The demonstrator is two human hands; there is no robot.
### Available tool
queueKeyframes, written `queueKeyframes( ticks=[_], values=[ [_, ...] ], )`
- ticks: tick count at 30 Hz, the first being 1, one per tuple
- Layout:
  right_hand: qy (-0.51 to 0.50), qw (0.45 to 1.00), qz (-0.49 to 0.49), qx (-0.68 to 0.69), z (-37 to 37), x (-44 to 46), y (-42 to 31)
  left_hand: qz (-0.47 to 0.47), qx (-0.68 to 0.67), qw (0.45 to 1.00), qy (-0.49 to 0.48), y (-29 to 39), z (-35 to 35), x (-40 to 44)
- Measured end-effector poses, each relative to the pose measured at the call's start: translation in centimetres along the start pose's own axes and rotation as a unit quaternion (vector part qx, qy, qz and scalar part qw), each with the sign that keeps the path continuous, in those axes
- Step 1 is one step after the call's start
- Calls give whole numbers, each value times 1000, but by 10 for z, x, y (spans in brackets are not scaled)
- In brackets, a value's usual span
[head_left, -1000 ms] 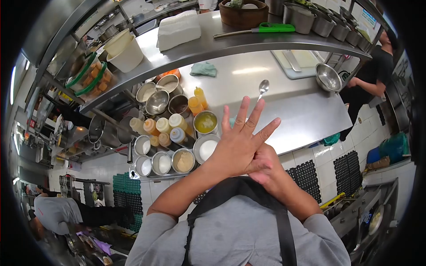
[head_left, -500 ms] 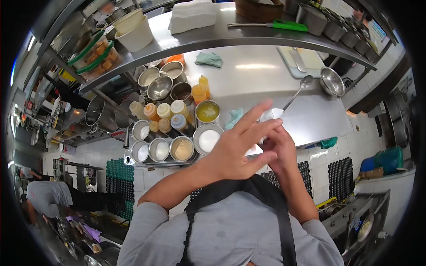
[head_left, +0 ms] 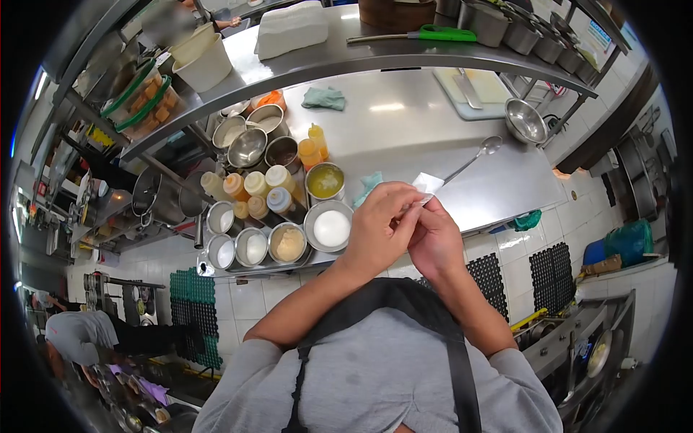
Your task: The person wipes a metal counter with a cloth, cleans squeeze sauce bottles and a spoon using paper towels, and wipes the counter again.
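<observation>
My left hand (head_left: 379,225) and my right hand (head_left: 438,240) meet above the front edge of the steel counter. Both are closed, fingertips pinched together around a small, thin white piece that looks like a paper towel (head_left: 429,182). It sticks out past the fingertips; its lower part is hidden by them. Beyond the hands, a long-handled metal spoon (head_left: 473,157) lies on the counter. A light green cloth (head_left: 369,186) is just left of the paper. Near my left hand stand a metal bowl of white powder (head_left: 330,228) and a pot of yellow-green liquid (head_left: 325,182).
Several squeeze bottles (head_left: 280,177) and metal pots crowd the counter's left. At the back right are a cutting board (head_left: 484,85) with a knife and a metal bowl (head_left: 526,121). A steel shelf (head_left: 317,61) spans overhead. Another person (head_left: 79,335) bends at far left.
My left hand's fingers, spread and raised before, have come down and closed against my right hand's fingertips at the white paper. The view has shifted slightly.
</observation>
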State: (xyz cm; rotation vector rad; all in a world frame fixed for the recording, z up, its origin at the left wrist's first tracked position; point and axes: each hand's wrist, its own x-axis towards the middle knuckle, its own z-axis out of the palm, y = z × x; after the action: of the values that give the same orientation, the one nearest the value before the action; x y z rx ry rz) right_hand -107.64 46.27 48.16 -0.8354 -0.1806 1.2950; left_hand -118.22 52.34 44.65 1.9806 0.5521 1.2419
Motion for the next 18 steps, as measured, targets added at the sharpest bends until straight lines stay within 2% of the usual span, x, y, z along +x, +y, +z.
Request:
queueKeyframes(
  ticks=[1, 4, 7, 10, 14, 17, 18],
  values=[
    [7, 1000, -16, -14, -4, 2, 3, 8, 20, 1000, 9, 1, 0, -1],
    [-5, 997, -53, -53, -40, 19, 16, -209, -99, 972, -47, 20, -13, 1],
    [-30, 995, -55, -75, -56, 20, 12, -202, -212, 956, -21, -16, -1, -10],
    [-46, 991, -39, -120, -44, 11, 12, -166, -168, 971, -47, -5, 17, -18],
    [-97, 977, 9, -191, -48, 9, 20, -234, -207, 950, -25, -11, 11, -10],
    [-40, 989, 32, -142, -43, 7, 27, -210, -268, 940, -33, -6, 20, -15],
    [-29, 991, 36, -123, -43, 9, 27, -195, -238, 950, -44, -3, 20, -20]
  ],
)
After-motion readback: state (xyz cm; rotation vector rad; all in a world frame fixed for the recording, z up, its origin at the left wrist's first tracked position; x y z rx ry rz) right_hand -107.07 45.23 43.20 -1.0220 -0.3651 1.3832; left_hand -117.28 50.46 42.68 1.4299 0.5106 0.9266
